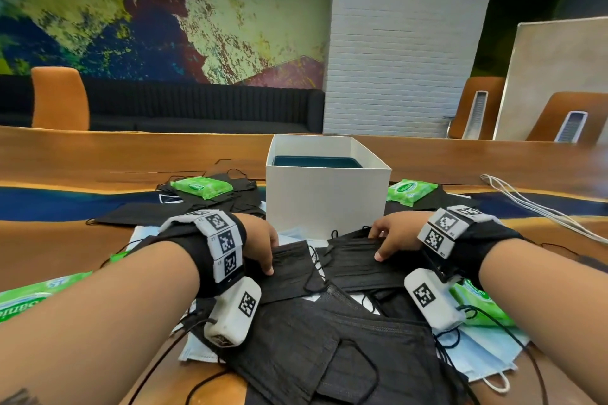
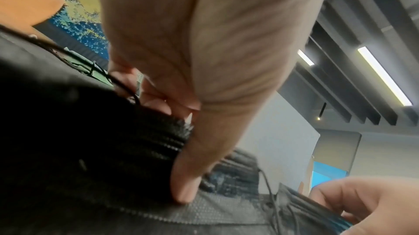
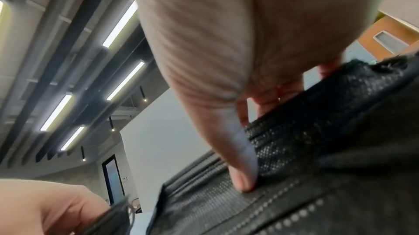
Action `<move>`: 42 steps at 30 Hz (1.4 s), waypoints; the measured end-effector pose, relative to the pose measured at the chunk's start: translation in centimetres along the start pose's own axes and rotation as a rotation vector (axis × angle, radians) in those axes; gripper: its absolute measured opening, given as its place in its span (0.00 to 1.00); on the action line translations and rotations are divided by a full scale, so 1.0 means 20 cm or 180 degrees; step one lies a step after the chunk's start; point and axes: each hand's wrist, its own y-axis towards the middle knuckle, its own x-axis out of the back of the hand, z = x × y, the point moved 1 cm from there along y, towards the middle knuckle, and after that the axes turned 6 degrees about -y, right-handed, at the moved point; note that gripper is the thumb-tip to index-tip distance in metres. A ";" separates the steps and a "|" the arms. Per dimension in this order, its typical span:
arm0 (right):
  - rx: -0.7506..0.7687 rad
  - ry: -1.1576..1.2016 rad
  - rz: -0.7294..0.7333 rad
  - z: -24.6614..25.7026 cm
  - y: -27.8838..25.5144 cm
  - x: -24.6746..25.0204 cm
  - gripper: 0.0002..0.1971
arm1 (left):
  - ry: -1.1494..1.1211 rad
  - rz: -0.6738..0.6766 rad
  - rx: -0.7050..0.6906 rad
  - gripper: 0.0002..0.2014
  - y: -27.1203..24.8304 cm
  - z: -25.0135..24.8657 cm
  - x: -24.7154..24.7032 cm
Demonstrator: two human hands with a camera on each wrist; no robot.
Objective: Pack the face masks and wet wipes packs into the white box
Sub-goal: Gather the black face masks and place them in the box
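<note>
The white box point(image 1: 325, 197) stands open-topped mid-table. In front of it lies a heap of black face masks point(image 1: 329, 339) over light blue masks point(image 1: 487, 355). My left hand point(image 1: 268, 253) pinches a pleated black mask point(image 1: 289, 273), thumb on top, fingers behind its far edge point(image 2: 176, 149). My right hand point(image 1: 383, 243) pinches another black mask point(image 1: 355, 263) the same way point(image 3: 256, 140). Green wet wipes packs lie left of the box point(image 1: 200, 187), right of it point(image 1: 411, 190), under my left forearm point(image 1: 29, 296) and by my right wrist point(image 1: 477, 299).
A dark teal tray point(image 1: 317, 162) sits inside the box. More black masks point(image 1: 148, 214) spread left of the box. A white cable point(image 1: 533, 204) runs across the table's right side. Orange chairs point(image 1: 61, 99) stand beyond the far edge.
</note>
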 end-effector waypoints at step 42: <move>0.1224 0.4938 -0.0625 0.32 -0.13 -0.07 0.09 | -0.6688 -0.1137 -0.1634 0.12 -0.04 0.10 -0.16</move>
